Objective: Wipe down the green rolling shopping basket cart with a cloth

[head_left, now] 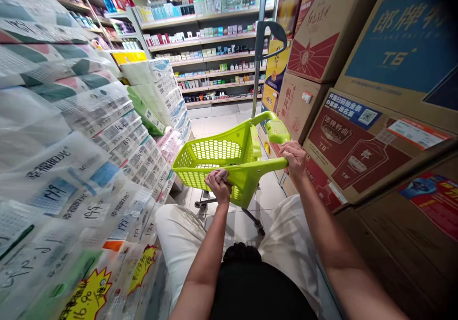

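Observation:
A lime-green plastic shopping cart (246,177) with perforated sides stands in front of me, turned so its basket points left. My right hand (294,158) is wrapped round the end of its handle. My left hand (218,182) is closed at the near rim of the basket, its fingers bent over the edge. A small pinkish patch shows at those fingers, too unclear to name. Inside the basket, the visible part shows no goods. Dark casters (201,204) show beneath the cart, near my white trousers.
Plastic-wrapped paper packs (89,177) with handwritten prices are piled close on my left. Stacked cardboard cartons (361,143) line the right side. A grey pole with a dark looped handle (260,48) rises behind the cart. Shelves of small boxed goods (207,43) stand across the tiled floor (222,115).

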A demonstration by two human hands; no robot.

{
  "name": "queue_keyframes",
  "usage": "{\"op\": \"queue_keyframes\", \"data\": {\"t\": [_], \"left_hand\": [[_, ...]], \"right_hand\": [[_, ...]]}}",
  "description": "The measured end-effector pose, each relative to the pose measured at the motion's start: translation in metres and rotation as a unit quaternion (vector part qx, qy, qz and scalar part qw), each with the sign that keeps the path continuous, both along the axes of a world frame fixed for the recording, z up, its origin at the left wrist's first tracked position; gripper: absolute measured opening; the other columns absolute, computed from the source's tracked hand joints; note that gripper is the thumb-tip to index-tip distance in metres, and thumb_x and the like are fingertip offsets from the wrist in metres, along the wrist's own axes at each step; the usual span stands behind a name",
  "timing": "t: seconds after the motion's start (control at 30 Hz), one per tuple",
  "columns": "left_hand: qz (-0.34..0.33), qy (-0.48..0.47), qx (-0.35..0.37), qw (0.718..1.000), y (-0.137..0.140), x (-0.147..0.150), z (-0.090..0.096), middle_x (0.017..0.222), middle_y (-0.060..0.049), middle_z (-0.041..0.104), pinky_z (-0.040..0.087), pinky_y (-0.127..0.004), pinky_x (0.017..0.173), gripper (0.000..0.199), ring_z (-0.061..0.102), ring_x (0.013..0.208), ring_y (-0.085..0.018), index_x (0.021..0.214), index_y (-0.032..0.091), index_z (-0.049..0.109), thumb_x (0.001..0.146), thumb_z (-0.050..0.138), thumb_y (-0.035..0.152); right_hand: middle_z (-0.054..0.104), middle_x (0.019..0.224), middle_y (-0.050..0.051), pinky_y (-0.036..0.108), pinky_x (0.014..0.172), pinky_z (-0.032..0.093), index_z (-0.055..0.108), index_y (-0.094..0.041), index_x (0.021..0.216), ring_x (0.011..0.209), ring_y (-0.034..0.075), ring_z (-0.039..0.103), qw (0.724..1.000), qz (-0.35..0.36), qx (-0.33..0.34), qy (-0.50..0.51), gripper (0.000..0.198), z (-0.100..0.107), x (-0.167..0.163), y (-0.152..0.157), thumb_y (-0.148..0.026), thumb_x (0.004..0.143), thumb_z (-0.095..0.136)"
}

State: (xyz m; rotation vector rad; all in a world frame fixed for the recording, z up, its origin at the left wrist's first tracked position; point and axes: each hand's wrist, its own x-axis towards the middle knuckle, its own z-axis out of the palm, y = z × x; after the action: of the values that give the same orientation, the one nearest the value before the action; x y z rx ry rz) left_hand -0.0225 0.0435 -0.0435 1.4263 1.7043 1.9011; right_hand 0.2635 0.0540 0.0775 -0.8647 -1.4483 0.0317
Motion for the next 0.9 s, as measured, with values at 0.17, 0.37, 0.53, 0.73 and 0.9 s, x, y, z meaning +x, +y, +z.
{"op": "queue_keyframes", "data": {"t": [0.17,0.37,0.53,0.73,0.9], "left_hand": [[-0.051,0.041,-0.034,0.997,-0.016,0.015,-0.014,0.117,-0.013,0.049,0.045,-0.050,0.109,0.014,0.054,0.116,-0.029,0.102,0.020,0.059,0.088,0.061,0.022],[-0.137,0.089,0.011,0.986,-0.024,0.048,-0.011,0.117,-0.012,0.049,0.049,-0.046,0.105,0.011,0.055,0.117,-0.027,0.099,0.020,0.061,0.091,0.056,0.015],[-0.169,0.116,0.025,0.978,-0.029,0.049,-0.022,0.117,-0.013,0.049,0.053,-0.042,0.099,0.020,0.056,0.109,-0.025,0.105,0.019,0.063,0.091,0.052,0.011],[-0.167,0.158,0.034,0.973,-0.044,0.045,-0.044,0.107,-0.012,0.053,0.055,-0.043,0.094,0.020,0.056,0.103,-0.026,0.104,0.019,0.066,0.092,0.053,0.011],[-0.180,0.172,0.082,0.965,-0.034,0.069,-0.004,0.124,-0.015,0.050,0.049,-0.048,0.108,0.018,0.052,0.124,-0.029,0.105,0.020,0.066,0.094,0.054,0.014]], "right_hand": [[0.064,0.066,0.002,0.044,0.089,0.051,0.058,-0.026,0.056,0.085,0.024,0.065,1.000,-0.029,-0.008,0.001,0.029,-0.004,0.000,0.002,-0.033,0.084,0.052],[0.064,0.067,0.003,0.043,0.088,0.051,0.060,-0.026,0.058,0.084,0.024,0.064,1.000,-0.026,-0.016,-0.003,0.028,-0.001,-0.001,-0.002,-0.033,0.083,0.052],[0.065,0.067,0.003,0.044,0.089,0.051,0.060,-0.026,0.057,0.085,0.024,0.064,1.000,-0.020,-0.015,0.008,0.029,-0.001,0.000,-0.003,-0.033,0.084,0.053],[0.064,0.066,0.002,0.044,0.089,0.051,0.060,-0.026,0.058,0.084,0.024,0.064,1.000,-0.014,-0.011,0.012,0.028,-0.002,-0.002,-0.001,-0.033,0.083,0.053],[0.064,0.066,0.003,0.044,0.089,0.052,0.060,-0.026,0.058,0.084,0.024,0.064,1.000,-0.024,-0.013,0.012,0.027,-0.002,-0.002,-0.002,-0.033,0.083,0.053]]}}
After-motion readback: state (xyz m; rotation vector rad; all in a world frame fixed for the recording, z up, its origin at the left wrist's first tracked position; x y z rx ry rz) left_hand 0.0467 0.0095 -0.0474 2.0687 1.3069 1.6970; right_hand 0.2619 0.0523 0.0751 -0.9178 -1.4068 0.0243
